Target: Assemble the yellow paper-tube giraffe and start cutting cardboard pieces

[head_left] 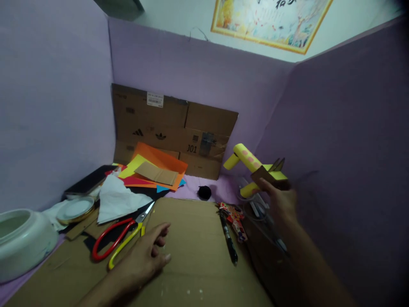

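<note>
Yellow paper model (247, 157) is raised over the worktop's (194, 238) far right; right hand (283, 202) has its fingers closed on the model's brown cardboard part (264, 174), presumably sparing the thin paper. Left hand (145, 256): fingers loosely curled, nothing held, beside scissors (139, 218), probably kept within reach. Count: one model, one pair of scissors, one pen (228, 238), one white jar (28, 243).

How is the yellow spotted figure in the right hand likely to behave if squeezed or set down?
The yellow spotted figure looks like rolled paper, so it's probably light and may dent if squeezed. Its spotted tube juts to one side, so it might tip once set down. The flat brown piece at the right hand seems stiffer, perhaps a safer hold.
</note>
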`<state>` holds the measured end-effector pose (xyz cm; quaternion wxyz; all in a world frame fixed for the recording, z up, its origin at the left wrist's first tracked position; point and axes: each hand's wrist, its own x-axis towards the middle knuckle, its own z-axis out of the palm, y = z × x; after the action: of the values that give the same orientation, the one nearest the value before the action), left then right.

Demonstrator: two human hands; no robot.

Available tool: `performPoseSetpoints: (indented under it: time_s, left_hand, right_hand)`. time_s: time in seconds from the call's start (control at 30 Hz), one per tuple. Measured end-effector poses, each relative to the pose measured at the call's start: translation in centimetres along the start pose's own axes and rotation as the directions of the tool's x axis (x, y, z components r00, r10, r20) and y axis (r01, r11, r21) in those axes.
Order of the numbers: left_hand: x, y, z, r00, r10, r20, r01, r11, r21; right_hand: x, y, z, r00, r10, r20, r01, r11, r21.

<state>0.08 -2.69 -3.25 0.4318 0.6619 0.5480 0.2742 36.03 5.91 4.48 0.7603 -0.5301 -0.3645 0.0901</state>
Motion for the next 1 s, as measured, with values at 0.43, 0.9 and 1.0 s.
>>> performPoseSetpoints:
  time_s: [0.43,0.9,1.0]
  left_hand:
    - [0.4,0.6,-0.6,0.991,-0.035,-0.132,0.027,0.998,-0.065]
    - [-0.1,0.8,-1.1,0.991,-0.122,-0.059,0.124,0.991,0.04]
    - [-0.2,1.1,-1.1,0.988,-0.138,-0.071,0.141,0.989,0.051]
  right_hand:
    - [2.0,1.4,3.3,0.877,0.121,0.465,-0.233,0.953,0.193]
    - [5.4,9.6,6.7,0.687,0.163,0.708,-0.305,0.949,0.077]
    - [5.1,9.4,6.6,0.684,0.158,0.712,-0.284,0.957,0.06]
